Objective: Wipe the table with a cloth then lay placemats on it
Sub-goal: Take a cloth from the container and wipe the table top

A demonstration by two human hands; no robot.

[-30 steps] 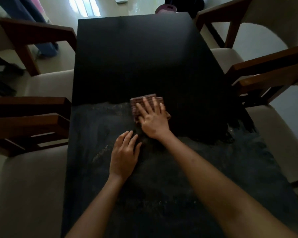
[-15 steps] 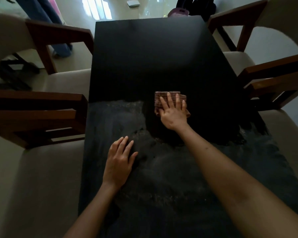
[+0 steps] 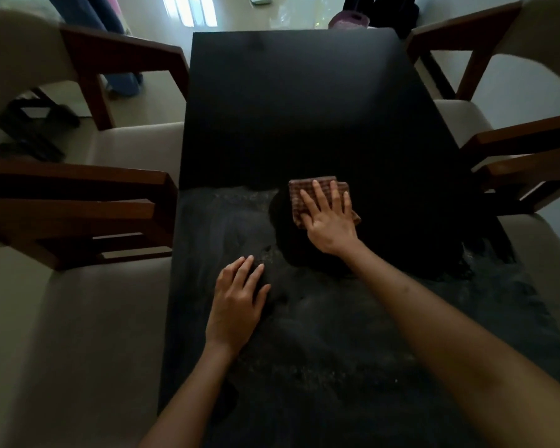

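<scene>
We are pressing our right hand (image 3: 330,218) flat, fingers spread wide, on a folded brown checked cloth (image 3: 307,189) lying near the middle of the dark counter (image 3: 304,108). Our left hand (image 3: 235,305) is resting open, palm down, on the near left part of the counter, holding nothing and well apart from the cloth. The near half is looking smeared and grey. Wooden-armed chairs (image 3: 78,205) are standing along both sides.
</scene>
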